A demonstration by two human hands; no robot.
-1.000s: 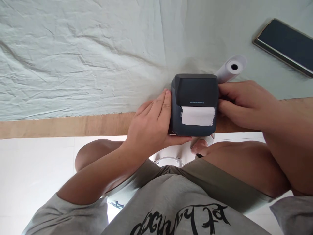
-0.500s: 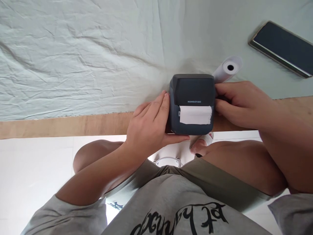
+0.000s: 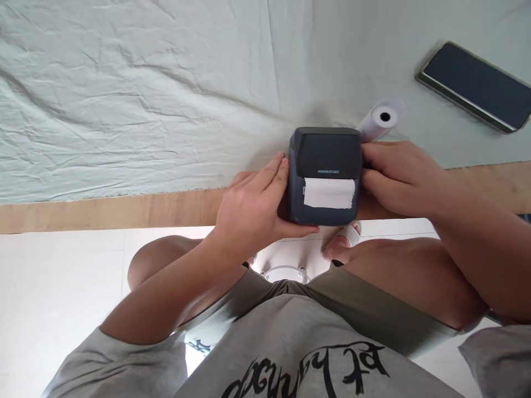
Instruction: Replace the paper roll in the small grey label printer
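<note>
A dark label printer (image 3: 326,152), marked NIIMBOT, sits at the table's front edge. A short strip of white paper (image 3: 329,193) with a ragged right end comes out of its slot. My left hand (image 3: 253,207) is wrapped round the printer's left side, fingers along the side and thumb under the front edge. My right hand (image 3: 402,177) presses bent fingertips and thumb against the right side; the fingertips are partly hidden behind the casing. Just behind the printer's right corner lies a white paper roll (image 3: 375,122) with a black core.
A dark-screened phone (image 3: 481,85) lies at the back right on the pale, wrinkled cloth (image 3: 145,99). The wooden table edge (image 3: 103,213) runs along the front. Below it are my legs and a white tiled floor (image 3: 62,276).
The view has shifted slightly, so the roll and phone appear a little further left. Both hands keep their places on the printer, and the paper strip looks the same.
</note>
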